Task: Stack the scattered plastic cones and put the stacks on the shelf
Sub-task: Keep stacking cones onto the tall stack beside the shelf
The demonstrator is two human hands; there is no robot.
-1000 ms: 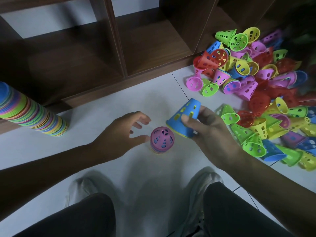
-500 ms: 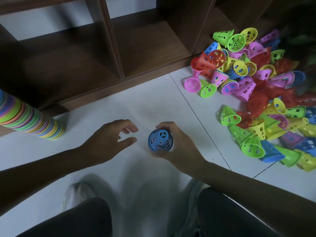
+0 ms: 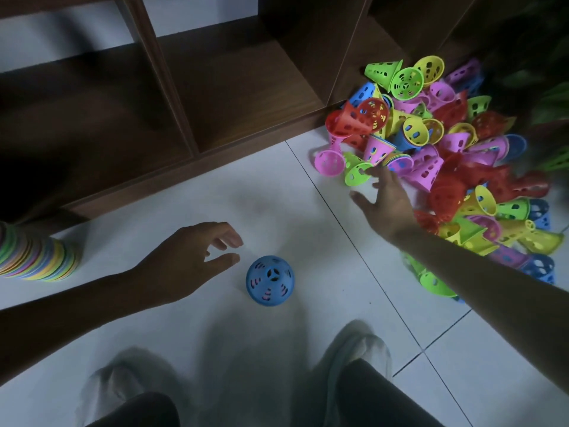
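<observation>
Fingertips of the right hand, spread and empty, touch a green cone lying mouth-down-left at the heap's floor-side edge (left hand idles open).

Left hand hangs low over the floor with the fingers loosely curled and the thumb stuck out under them, gripping nothing. Right arm is stretched way out forward, right hand palm down with its fingers spread and relaxed (thumb poking off to the left), also empty. Both forearms are bare.
</observation>
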